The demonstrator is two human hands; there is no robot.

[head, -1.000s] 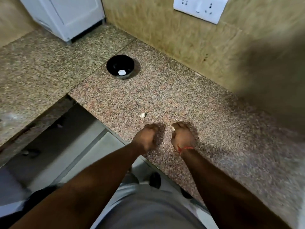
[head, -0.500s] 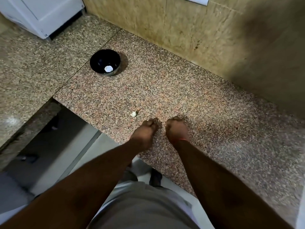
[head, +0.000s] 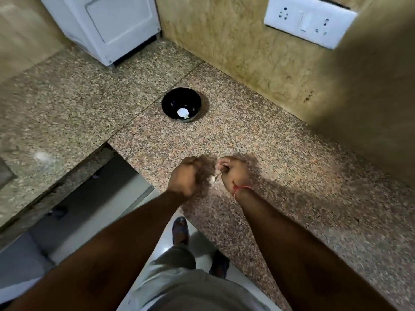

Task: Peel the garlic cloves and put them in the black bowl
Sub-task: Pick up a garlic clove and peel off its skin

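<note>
A speckled granite counter (head: 280,158) runs along a tan wall, with a white appliance (head: 107,25) standing at its far-left corner and a white switch-and-socket plate (head: 308,20) on the wall above the far edge. A person stands at the near edge, both forearms reaching over the stone. The black bowl (head: 173,102) sits toward the far-left part of the counter, well apart from the hands, with one pale peeled clove (head: 183,112) at its bottom. The left hand (head: 185,177) is curled into a fist; whether it holds anything cannot be told. The right hand (head: 234,172), a red thread at its wrist, pinches a small garlic clove (head: 212,179) between curled fingers, just beside the left.
</note>
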